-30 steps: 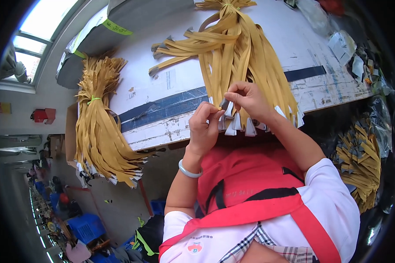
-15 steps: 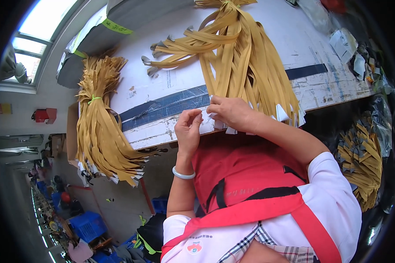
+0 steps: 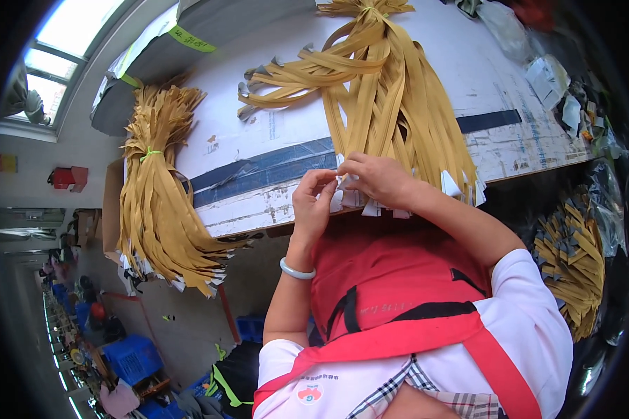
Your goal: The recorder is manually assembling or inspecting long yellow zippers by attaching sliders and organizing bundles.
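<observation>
A bundle of mustard-yellow zipper strips, tied at its far end, lies spread over the table with white-tipped ends at the near edge. My right hand is closed in a pinch over the white end of a strip at the bundle's left side. My left hand meets it there, thumb and forefinger pinched at the same white end; the fingers partly hide the contact. Several strips in the bundle are folded off to the left, showing grey tips. A second tied bundle of yellow strips hangs over the table's left edge.
The white table has a worn front edge and dark tape along it. Grey rolled material lies at the back left. More yellow strips are piled low at the right. Plastic bags and scraps crowd the far right.
My left hand has moved right and slightly up, so its fingertips now meet those of my right hand at the strip's white end. My right hand has barely moved.
</observation>
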The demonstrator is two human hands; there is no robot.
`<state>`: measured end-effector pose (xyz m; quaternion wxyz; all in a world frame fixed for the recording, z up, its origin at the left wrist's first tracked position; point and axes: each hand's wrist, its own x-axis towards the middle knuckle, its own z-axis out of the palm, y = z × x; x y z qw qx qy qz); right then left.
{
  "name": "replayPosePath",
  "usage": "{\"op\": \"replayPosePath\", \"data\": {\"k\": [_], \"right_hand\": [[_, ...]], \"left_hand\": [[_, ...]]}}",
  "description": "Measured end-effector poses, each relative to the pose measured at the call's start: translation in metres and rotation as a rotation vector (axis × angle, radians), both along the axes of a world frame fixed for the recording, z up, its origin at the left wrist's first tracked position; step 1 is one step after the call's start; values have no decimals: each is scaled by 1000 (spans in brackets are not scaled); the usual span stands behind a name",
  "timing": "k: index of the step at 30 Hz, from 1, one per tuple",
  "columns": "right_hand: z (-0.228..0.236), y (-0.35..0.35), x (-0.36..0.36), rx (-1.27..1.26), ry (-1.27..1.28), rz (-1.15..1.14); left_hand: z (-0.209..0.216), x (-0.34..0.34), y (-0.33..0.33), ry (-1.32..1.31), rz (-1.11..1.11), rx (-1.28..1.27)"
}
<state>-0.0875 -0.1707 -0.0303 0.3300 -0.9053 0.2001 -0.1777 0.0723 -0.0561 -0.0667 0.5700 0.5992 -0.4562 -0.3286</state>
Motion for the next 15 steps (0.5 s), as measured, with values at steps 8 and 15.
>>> {"op": "replayPosePath", "data": {"k": [8, 15], "right_hand": [[-9, -9, 1, -53, 151, 83], [22, -24, -9, 767, -66, 115]], "left_hand": [[-7, 7, 6, 134, -33, 35], [20, 3, -3, 289, -236, -71]]}}
